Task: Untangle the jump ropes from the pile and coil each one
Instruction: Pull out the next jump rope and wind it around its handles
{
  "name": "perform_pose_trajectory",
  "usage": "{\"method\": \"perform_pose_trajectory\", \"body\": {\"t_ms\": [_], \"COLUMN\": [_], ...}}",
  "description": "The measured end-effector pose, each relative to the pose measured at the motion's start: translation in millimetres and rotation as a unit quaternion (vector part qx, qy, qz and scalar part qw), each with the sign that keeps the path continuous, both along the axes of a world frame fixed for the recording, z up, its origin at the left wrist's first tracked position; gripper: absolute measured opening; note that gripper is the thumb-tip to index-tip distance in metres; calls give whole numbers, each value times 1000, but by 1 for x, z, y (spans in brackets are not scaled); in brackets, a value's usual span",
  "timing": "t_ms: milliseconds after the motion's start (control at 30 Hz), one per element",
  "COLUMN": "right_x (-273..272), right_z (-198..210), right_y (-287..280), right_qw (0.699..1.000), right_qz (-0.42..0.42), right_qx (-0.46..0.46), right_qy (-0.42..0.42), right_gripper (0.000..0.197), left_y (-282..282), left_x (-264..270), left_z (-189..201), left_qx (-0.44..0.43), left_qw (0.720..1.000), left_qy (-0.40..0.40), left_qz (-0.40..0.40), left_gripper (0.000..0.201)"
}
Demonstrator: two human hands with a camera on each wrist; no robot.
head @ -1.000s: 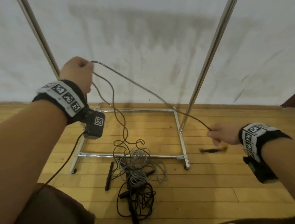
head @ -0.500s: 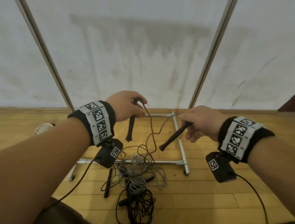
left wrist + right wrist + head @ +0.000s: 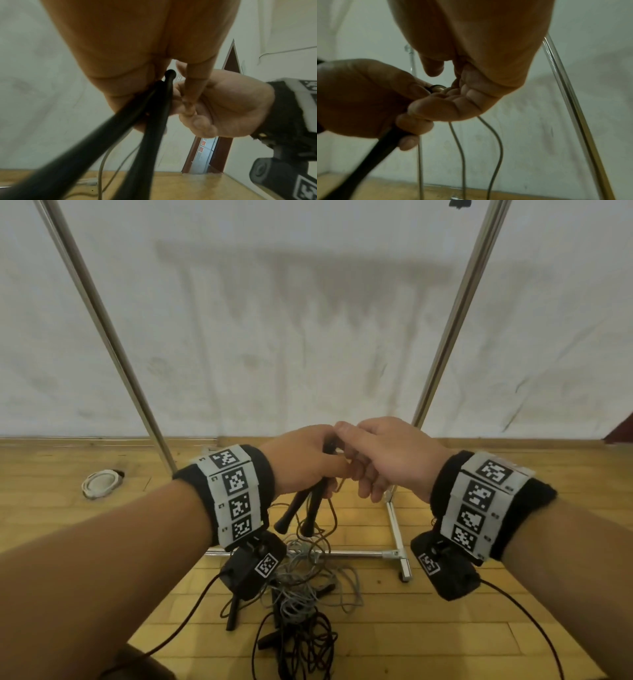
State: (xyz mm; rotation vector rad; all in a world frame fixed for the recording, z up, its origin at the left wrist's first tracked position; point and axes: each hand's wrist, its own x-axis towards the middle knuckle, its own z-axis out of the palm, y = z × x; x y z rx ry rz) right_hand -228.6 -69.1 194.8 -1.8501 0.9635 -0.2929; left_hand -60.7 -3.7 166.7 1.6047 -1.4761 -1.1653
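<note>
My left hand (image 3: pixel 308 463) grips the two black handles (image 3: pixel 301 508) of one jump rope side by side, their free ends pointing down. In the left wrist view the handles (image 3: pixel 149 121) run from the fist toward the camera. My right hand (image 3: pixel 376 463) touches the left, its fingers curled round the thin brown cord (image 3: pixel 496 148), whose strands hang below it. The cord (image 3: pixel 334 510) drops to the tangled pile (image 3: pixel 301 594) of grey and black ropes on the floor below my wrists.
A chrome rack stands ahead, with slanted poles (image 3: pixel 113 337) (image 3: pixel 452 320) and a floor frame (image 3: pixel 394 522) just behind the pile. A coiled white ring (image 3: pixel 101 482) lies on the wooden floor at left. A white wall is behind.
My hands, each with one handle, have come together at the centre. Both handles are now in the left hand, and the right hand has shifted to the cord.
</note>
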Motion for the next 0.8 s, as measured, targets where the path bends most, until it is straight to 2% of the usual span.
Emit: {"method": "perform_pose_trajectory", "body": {"t_ms": [67, 133, 200, 267, 333, 400, 433, 500, 533, 600, 700, 800], "right_x": [-2, -6, -10, -14, -15, -13, -11, -10, -10, -10, -13, -15], "right_z": [0, -2, -6, -10, -15, -16, -16, -15, -14, -10, 0, 13], "right_y": [-6, -12, -15, -12, -10, -9, -10, -12, -13, -14, -14, -6], "right_qw": [995, 992, 998, 999, 995, 996, 992, 977, 974, 971, 973, 986], "right_qz": [-16, -31, 0, 44, 77, 88, 91, 93, 93, 91, 81, 79], "right_qx": [-86, -114, -60, 22, 60, -16, -75, -156, -171, -182, -191, -149], "right_qy": [36, 44, 30, -6, -29, 14, 52, 109, 118, 124, 104, 10], "right_gripper": [32, 16, 41, 56, 54, 35, 25, 24, 26, 28, 29, 22], "left_y": [-2, -4, -4, -3, -1, -1, -1, -1, -1, -2, -3, -5], "left_x": [1, 0, 0, 1, 2, 4, 5, 5, 5, 4, 10, 21], "left_z": [0, 2, 7, 13, 19, 24, 25, 25, 24, 22, 23, 24], "left_qx": [0, 6, 6, -3, -15, -16, -15, -10, -4, 3, -22, -58], "left_qw": [999, 999, 998, 997, 996, 997, 997, 999, 999, 1000, 995, 982], "left_qy": [-25, 6, 55, 81, 85, 80, 74, 53, 38, -2, -87, -130], "left_qz": [29, 37, 22, 5, 1, 2, 0, -4, -4, 4, 52, 126], "left_gripper": [19, 24, 28, 27, 32, 38, 37, 24, 19, 24, 33, 33]}}
